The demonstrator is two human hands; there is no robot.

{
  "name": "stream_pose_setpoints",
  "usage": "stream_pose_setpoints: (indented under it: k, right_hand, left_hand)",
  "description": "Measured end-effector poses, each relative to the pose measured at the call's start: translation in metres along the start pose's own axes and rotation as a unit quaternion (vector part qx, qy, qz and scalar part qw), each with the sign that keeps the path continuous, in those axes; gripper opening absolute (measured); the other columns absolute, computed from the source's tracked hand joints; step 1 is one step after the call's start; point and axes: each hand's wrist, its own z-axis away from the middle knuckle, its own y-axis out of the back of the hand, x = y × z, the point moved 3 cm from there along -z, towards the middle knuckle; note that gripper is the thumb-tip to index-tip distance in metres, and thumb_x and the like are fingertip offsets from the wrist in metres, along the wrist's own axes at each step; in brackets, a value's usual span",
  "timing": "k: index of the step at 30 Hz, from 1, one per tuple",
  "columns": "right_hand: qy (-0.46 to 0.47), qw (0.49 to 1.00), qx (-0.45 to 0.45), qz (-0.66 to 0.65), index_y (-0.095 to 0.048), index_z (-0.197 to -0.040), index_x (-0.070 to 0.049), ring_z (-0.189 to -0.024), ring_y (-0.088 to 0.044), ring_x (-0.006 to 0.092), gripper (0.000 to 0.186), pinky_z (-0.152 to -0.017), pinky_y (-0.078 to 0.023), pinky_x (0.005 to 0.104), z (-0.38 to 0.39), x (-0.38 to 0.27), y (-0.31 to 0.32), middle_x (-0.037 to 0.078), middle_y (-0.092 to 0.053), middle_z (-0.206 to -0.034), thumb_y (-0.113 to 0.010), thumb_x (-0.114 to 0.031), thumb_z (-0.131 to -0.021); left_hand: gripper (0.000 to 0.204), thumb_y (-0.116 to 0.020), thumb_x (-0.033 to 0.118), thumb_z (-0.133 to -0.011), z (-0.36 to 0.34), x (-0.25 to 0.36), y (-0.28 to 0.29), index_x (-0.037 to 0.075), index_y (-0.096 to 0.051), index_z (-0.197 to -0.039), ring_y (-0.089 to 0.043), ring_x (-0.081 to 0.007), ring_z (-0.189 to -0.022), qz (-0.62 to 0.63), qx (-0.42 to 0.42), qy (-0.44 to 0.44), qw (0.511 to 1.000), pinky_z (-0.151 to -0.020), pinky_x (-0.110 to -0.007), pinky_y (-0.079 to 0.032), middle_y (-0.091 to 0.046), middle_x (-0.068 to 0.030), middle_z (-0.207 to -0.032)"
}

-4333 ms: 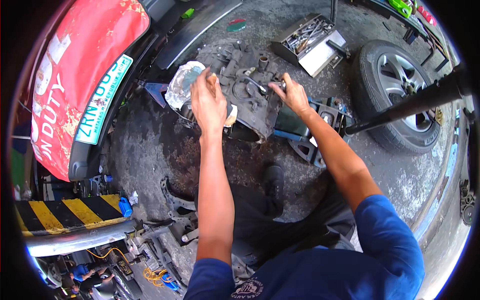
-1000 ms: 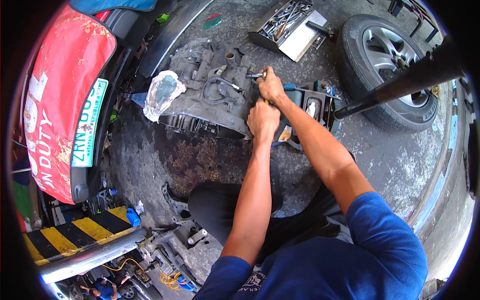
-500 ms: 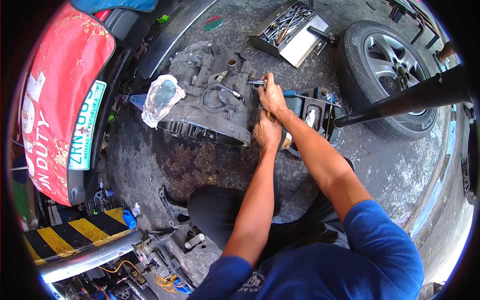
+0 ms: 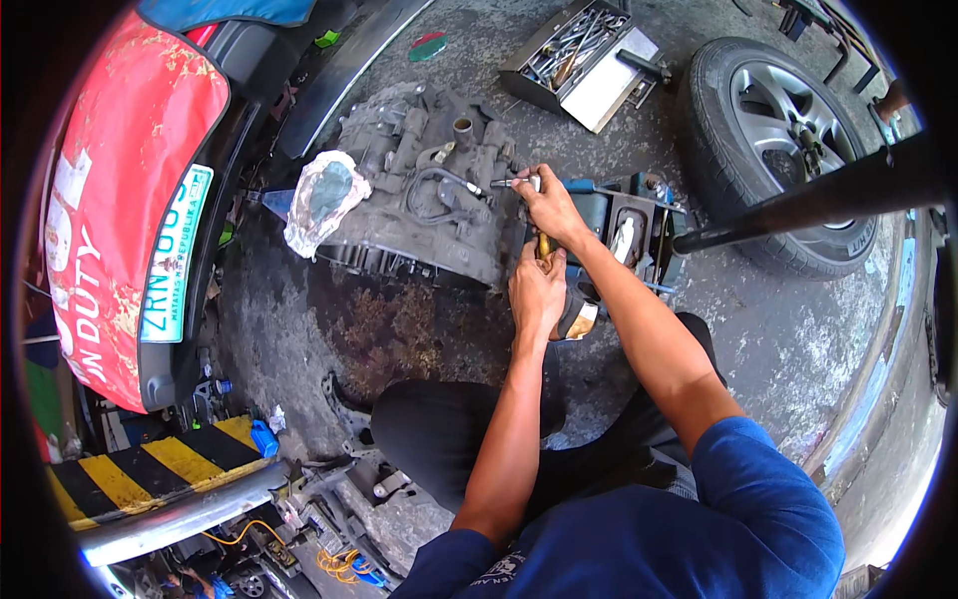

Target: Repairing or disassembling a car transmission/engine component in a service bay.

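Note:
A large greasy gearbox [image 4: 419, 215] lies on the floor before me. At its right side my right hand [image 4: 555, 212] closes round the head of a ratchet wrench [image 4: 536, 183], whose socket end points left at the casing. Whether the socket sits on a bolt is hard to make out. Closer to me, my left hand [image 4: 537, 298] grips the wrench's yellowish handle end [image 4: 544, 246], thumb and fingers pressed together. A crumpled whitish plastic sheet [image 4: 325, 200] covers the left part of the gearbox.
A blue floor jack [image 4: 589, 212] with a black handle bar [image 4: 788, 208] stands right of my hands. Beyond are a metal toolbox [image 4: 559, 75] of wrenches and a wheel [image 4: 768, 150]. Left is a red-covered vehicle [image 4: 130, 190]; loose parts [image 4: 349, 499] lie at lower left.
My right hand has shifted slightly nearer to me and right with the ratchet head, showing more of the socket. My left hand has also come nearer to me, widening the gap between the hands.

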Motion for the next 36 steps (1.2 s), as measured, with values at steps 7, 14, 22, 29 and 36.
stream_pose_setpoints:
  k: [7,14,22,29,36]
  right_hand:
    - [-0.102,0.98,-0.022,-0.167,-0.055,-0.106,0.001,-0.053,-0.053,0.0166,0.03,-0.05,-0.047,0.0339,0.004,-0.005,-0.015,0.008,-0.057,-0.07,-0.062,-0.024,-0.09]
    - [-0.034,0.996,0.059,0.065,-0.053,-0.109,0.006,-0.093,-0.067,0.041,0.044,-0.082,-0.051,0.045,-0.002,-0.008,-0.015,0.028,-0.067,-0.097,-0.062,-0.031,-0.088]
    - [-0.219,0.955,-0.071,-0.186,-0.055,-0.107,0.01,-0.103,-0.065,0.0393,0.045,-0.089,-0.048,0.0434,0.004,0.002,-0.025,0.028,-0.067,-0.104,-0.061,-0.031,-0.089]
    - [-0.093,0.994,0.032,0.055,-0.056,-0.118,0.006,-0.113,-0.059,0.0436,0.053,-0.097,-0.045,0.0442,-0.008,-0.001,-0.019,0.03,-0.063,-0.114,-0.062,-0.037,-0.087]
    - [-0.042,0.995,0.043,0.075,-0.056,-0.109,0.0,-0.103,-0.064,0.0418,0.044,-0.09,-0.048,0.0446,0.007,-0.013,-0.016,0.026,-0.066,-0.104,-0.062,-0.039,-0.089]
  left_hand:
    - [0.047,-0.069,0.027,-0.088,0.023,0.019,0.037,-0.001,-0.059,-0.125,-0.069,-0.0236,-0.079,0.031,0.032,-0.015,0.999,-0.074,-0.036,-0.052,-0.07,-0.0182,-0.084]
    - [0.051,-0.066,0.031,-0.088,0.028,0.025,0.048,0.0,-0.058,-0.127,-0.07,-0.0333,-0.089,-0.027,0.007,-0.019,0.999,-0.08,-0.04,-0.052,-0.07,-0.0222,-0.091]
    - [0.052,-0.063,0.031,-0.09,0.028,0.032,0.054,-0.004,-0.056,-0.127,-0.066,-0.041,-0.097,-0.017,0.03,-0.058,0.998,-0.082,-0.044,-0.051,-0.068,-0.0273,-0.096]
    - [0.044,-0.061,0.032,-0.089,0.016,0.042,0.055,-0.001,-0.062,-0.118,-0.064,-0.0436,-0.097,-0.165,-0.008,-0.065,0.984,-0.085,-0.051,-0.05,-0.067,-0.0272,-0.1]
    - [0.033,-0.06,0.028,-0.086,-0.002,0.042,0.04,0.0,-0.066,-0.102,-0.066,-0.0428,-0.096,-0.228,-0.055,0.026,0.972,-0.084,-0.052,-0.05,-0.068,-0.0266,-0.097]
